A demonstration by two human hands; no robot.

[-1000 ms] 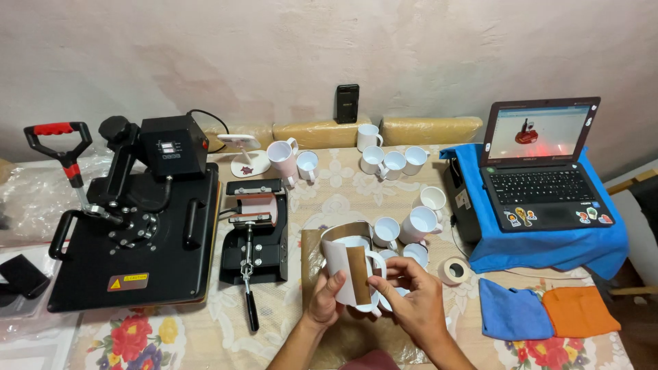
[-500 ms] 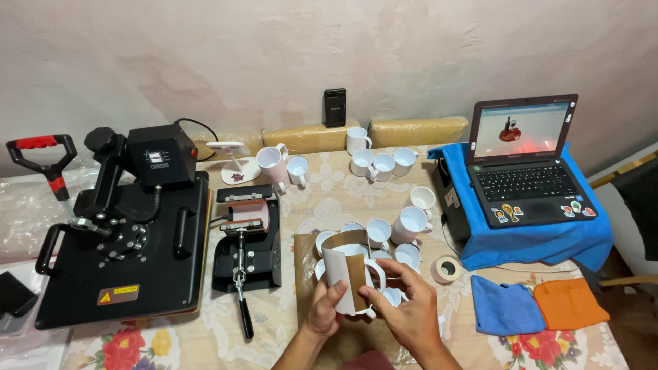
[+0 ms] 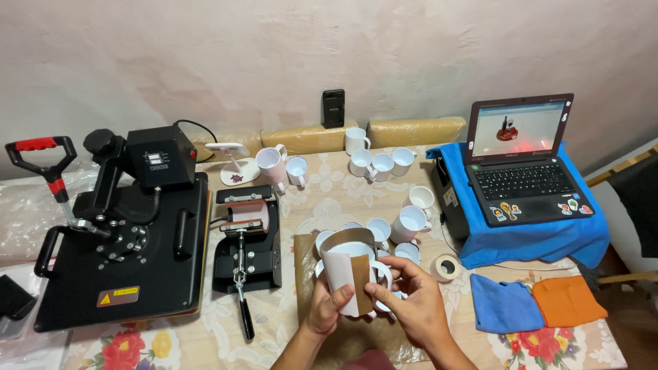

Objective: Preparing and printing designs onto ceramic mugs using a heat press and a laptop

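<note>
Holding a paper-wrapped white mug [image 3: 349, 274] at lower centre, left hand [image 3: 323, 306] fingers curl around it; right hand [image 3: 411, 308] fingertips pinch the brown paper wrap [image 3: 359, 274].

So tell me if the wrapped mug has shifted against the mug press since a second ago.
Cannot tell. The camera moved, and the mug sits just right of the mug press in both hands as before.

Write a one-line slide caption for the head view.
Both hands, left hand and right hand, hold a paper-wrapped white mug beside a mug press and flat heat press.
</note>
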